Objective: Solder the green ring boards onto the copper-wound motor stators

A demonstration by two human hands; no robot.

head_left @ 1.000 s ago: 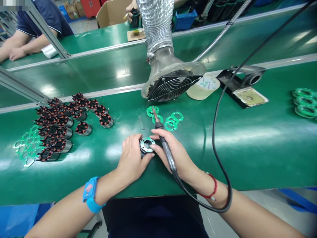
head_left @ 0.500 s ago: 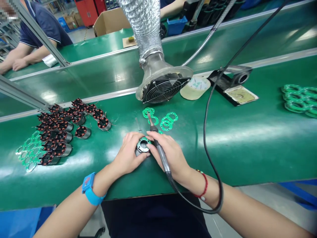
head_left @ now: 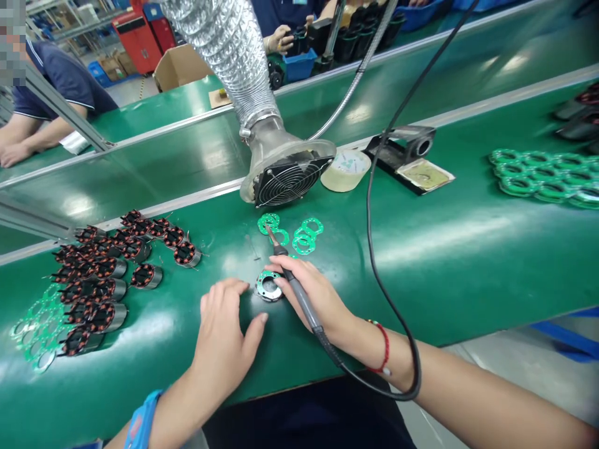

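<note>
A small motor stator topped by a green ring circuit board (head_left: 268, 285) sits on the green belt (head_left: 468, 249) in front of me. My right hand (head_left: 309, 296) holds a soldering iron (head_left: 292, 284) like a pen, tip pointing away, and its fingertips touch the stator's right side. My left hand (head_left: 223, 340) lies flat on the belt just left of the stator, fingers apart, holding nothing. A blue wrist strap (head_left: 143, 421) is on my left wrist.
Several wound stators (head_left: 103, 274) and green ring boards (head_left: 35, 333) lie at left. More ring boards (head_left: 299, 236) lie behind the iron, others (head_left: 538, 174) at right. A fume extractor fan (head_left: 287, 178), tape roll (head_left: 345, 169) and iron stand (head_left: 407, 156) are behind. Other people work across the belt.
My left hand has let go of the stator and drawn back to the left, now flat on the belt. The right hand still holds the iron against the stator.
</note>
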